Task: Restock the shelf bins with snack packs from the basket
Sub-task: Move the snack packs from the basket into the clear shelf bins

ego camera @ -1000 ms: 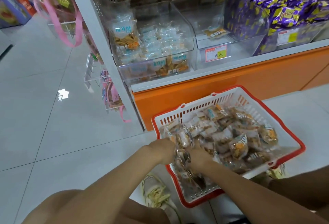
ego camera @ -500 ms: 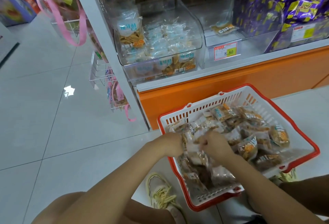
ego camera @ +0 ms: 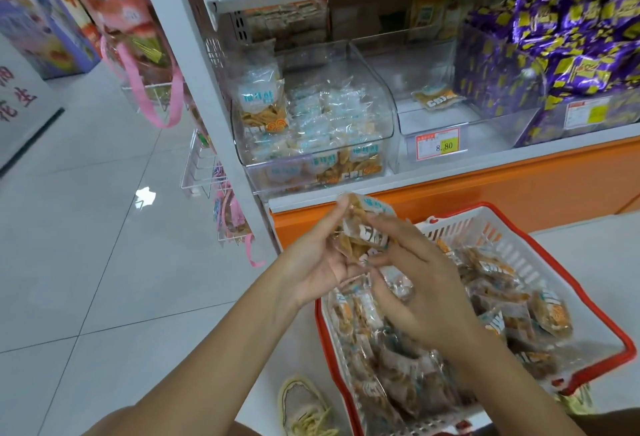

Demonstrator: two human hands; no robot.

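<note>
Left hand (ego camera: 310,264) and right hand (ego camera: 424,292) grip snack packs (ego camera: 363,235); basket (ego camera: 491,233) beneath them sits heaped, bin (ego camera: 298,176) beyond part-filled, so much restocking seemingly is left.

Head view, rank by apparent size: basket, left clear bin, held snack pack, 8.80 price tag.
1. basket
2. left clear bin
3. held snack pack
4. price tag
Basket and pack sit nearer the camera, which inflates both.
</note>
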